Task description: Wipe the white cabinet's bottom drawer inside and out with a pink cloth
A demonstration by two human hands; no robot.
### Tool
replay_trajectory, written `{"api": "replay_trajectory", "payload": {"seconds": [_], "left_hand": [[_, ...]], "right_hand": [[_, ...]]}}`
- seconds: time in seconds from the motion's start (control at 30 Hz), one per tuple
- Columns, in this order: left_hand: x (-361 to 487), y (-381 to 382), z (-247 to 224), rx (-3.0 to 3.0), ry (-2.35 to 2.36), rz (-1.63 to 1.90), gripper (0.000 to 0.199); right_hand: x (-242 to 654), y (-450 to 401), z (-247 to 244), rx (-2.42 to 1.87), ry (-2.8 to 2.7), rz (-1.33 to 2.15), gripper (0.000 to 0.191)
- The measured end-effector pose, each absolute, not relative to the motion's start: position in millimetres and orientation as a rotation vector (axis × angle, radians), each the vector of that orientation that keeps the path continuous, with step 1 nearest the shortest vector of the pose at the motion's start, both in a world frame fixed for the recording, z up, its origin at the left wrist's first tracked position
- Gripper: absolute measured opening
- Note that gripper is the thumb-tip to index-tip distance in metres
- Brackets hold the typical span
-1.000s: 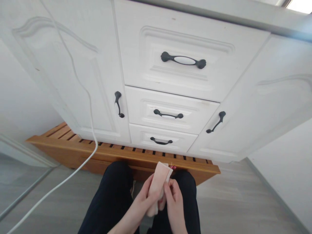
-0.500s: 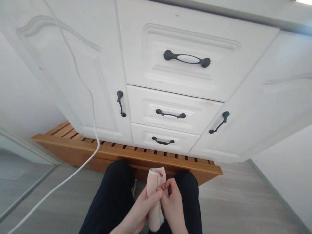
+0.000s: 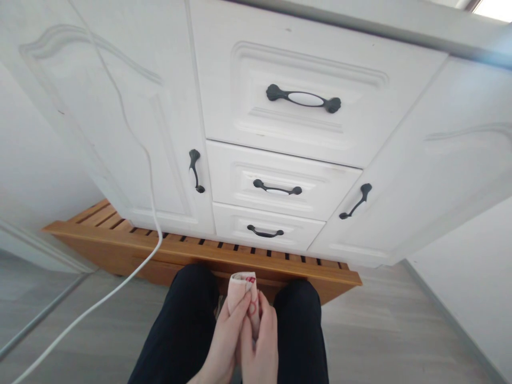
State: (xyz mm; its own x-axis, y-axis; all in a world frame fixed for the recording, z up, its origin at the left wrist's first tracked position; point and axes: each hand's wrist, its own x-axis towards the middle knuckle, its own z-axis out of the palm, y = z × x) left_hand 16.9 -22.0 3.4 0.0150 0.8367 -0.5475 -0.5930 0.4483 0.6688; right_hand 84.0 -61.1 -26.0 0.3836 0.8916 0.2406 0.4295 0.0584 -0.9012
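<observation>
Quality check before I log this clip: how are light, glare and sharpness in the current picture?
Head view: upper right corner blown out, with bluish haze over the right end of the countertop; head view: soft, mostly even light on the white cabinet, its sides converging downward; head view: left hand, right hand and pink cloth slightly soft in detail.

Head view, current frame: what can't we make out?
All in the head view:
Pink cloth: lower part hidden by the left hand and right hand.
Red mark on it: too small to read.
White cable: ends cut off by the top and bottom edges.
Right cabinet door: cut off by the right edge.
Top drawer: contents hidden by its shut front.
</observation>
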Motion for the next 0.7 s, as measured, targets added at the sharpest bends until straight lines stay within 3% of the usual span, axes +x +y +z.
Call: {"api": "replay_trajectory", "payload": {"seconds": [0.1,0.23,0.33,0.6,0.7], "left_hand": [[13,-18,3,0.299,1.088,1.137,0.040],[11,-17,9,0.227,1.193,1.110,0.031],[11,-20,9,0.230,1.128,1.132,0.036],[-8,-8,11,0.224,0.748,0.996,0.038],[-15,-3,20,0.347,0.711,0.935,0.047]], "right_hand": [[76,-69,-32,-1.531,-1.306,0.536,0.046],[77,-72,-45,-1.554,-1.437,0.483,0.061],[85,-69,-53,-1.533,-1.539,0.482,0.069],[123,-54,-21,-1.247,-1.327,0.974,0.050],[126,-59,-20,-1.137,-1.160,1.173,0.053]]}}
